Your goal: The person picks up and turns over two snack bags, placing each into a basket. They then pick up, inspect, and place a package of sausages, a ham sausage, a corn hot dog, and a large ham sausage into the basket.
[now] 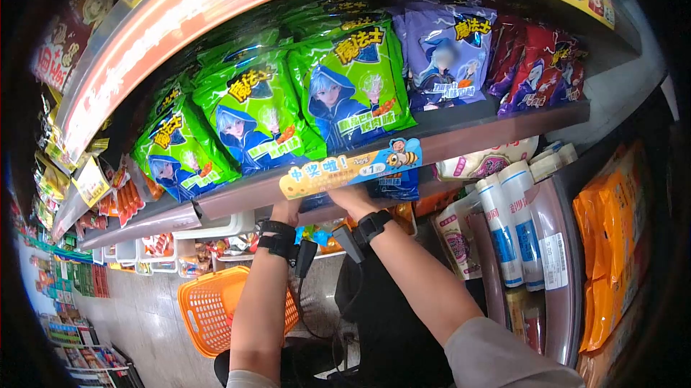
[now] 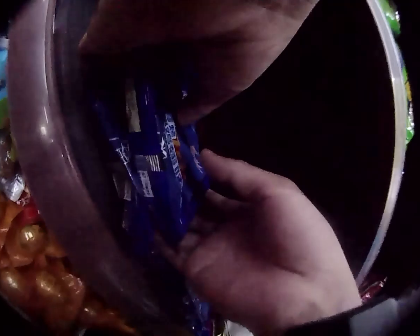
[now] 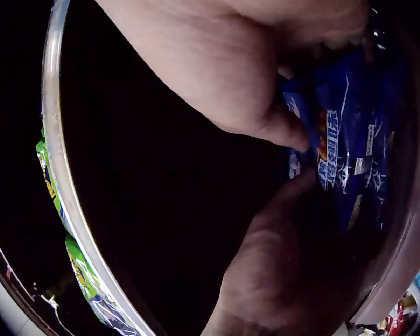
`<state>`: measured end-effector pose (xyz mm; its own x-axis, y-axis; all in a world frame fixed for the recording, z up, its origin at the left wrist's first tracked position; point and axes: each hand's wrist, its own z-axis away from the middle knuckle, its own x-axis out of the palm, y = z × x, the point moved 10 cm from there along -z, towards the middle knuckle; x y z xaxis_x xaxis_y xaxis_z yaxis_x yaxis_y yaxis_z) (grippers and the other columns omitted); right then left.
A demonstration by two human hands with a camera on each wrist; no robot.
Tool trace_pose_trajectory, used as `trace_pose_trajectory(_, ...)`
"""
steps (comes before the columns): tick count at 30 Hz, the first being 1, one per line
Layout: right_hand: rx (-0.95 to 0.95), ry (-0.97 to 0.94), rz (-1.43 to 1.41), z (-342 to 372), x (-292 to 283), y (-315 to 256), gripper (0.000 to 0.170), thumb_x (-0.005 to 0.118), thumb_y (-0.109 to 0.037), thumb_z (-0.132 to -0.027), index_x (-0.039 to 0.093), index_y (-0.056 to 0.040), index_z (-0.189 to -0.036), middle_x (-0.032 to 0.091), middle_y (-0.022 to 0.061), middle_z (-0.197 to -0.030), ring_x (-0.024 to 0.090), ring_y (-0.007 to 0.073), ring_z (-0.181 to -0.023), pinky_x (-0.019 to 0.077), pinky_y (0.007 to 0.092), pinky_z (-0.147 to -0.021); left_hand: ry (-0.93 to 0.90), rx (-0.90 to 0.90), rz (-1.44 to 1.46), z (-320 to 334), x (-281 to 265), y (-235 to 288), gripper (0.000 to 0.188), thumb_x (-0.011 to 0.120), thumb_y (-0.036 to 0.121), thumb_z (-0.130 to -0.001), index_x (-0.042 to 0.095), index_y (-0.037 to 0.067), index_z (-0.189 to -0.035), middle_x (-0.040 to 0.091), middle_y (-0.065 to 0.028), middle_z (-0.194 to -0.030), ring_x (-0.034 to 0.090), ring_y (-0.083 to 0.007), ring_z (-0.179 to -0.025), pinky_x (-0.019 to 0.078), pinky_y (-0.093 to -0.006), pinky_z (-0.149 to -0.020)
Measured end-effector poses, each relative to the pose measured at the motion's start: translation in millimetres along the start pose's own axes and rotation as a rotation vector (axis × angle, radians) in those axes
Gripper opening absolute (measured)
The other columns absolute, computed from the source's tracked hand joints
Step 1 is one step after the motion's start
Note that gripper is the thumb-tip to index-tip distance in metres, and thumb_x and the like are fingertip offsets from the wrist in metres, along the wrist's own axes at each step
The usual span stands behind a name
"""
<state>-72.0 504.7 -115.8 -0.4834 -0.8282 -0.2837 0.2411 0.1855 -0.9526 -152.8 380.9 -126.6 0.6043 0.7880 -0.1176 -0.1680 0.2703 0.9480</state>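
Both hands reach in under the upper shelf's price rail. Several blue snack bags (image 2: 150,164) stand packed together there, with shiny wrappers and white print. My left hand (image 2: 189,49) grips one side of the bunch, its fingers largely hidden behind the wrappers. From the opposite side my right hand (image 3: 224,59) holds the bags, thumb on the front one and fingers curled behind. In the head view the rail hides most of both hands, and only a corner of a blue bag (image 1: 399,186) shows beside the right wrist.
Green snack bags (image 1: 353,86), purple bags (image 1: 450,57) and red bags (image 1: 540,68) line the shelf above. A price strip (image 1: 353,168) hangs on its edge. Below are white bins (image 1: 223,226) of sweets and an orange basket (image 1: 205,316). Wrapped noodle packs (image 1: 515,222) stand at right.
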Motion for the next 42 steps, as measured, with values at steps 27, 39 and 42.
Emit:
trace_pose_trajectory(27, -0.539, -0.212, -0.114, 165, -39, -200, 0.066, 0.059, 0.004, -0.078, 0.031, 0.0005, -0.138, 0.044, 0.0234, -0.135, 0.042, 0.0375, -0.127, 0.0331, 0.0422, -0.107, 0.390, 0.183, 0.315, 269, -52, 107, 0.056, 0.058, -0.007, -0.086, 0.036, 0.001, -0.137, 0.051, -0.0111, -0.128, 0.051, -0.0202, -0.116, 0.0388, -0.0345, -0.102)
trace_pose_trajectory(39, -0.672, 0.781, -0.221, 132, -271, -190, 0.059, 0.051, 0.008, -0.084, 0.031, 0.0018, -0.140, 0.044, 0.0197, -0.136, 0.044, 0.0270, -0.126, 0.0311, 0.0363, -0.107, 0.027, 0.876, -0.013, 135, 153, 276, 0.035, 0.059, 0.004, -0.091, 0.046, -0.005, -0.123, 0.060, -0.0116, -0.112, 0.057, -0.0154, -0.101, 0.0457, -0.0273, -0.087)
trace_pose_trajectory(42, -0.670, 0.830, -0.211, 114, -291, -176, 0.060, 0.049, 0.009, -0.083, 0.034, -0.0004, -0.140, 0.044, 0.0214, -0.137, 0.044, 0.0311, -0.127, 0.0310, 0.0385, -0.107, -0.085, 0.804, 0.044, 115, 183, 285, 0.044, 0.058, 0.004, -0.092, 0.040, -0.008, -0.130, 0.057, -0.0175, -0.117, 0.056, -0.0187, -0.105, 0.0450, -0.0298, -0.092)
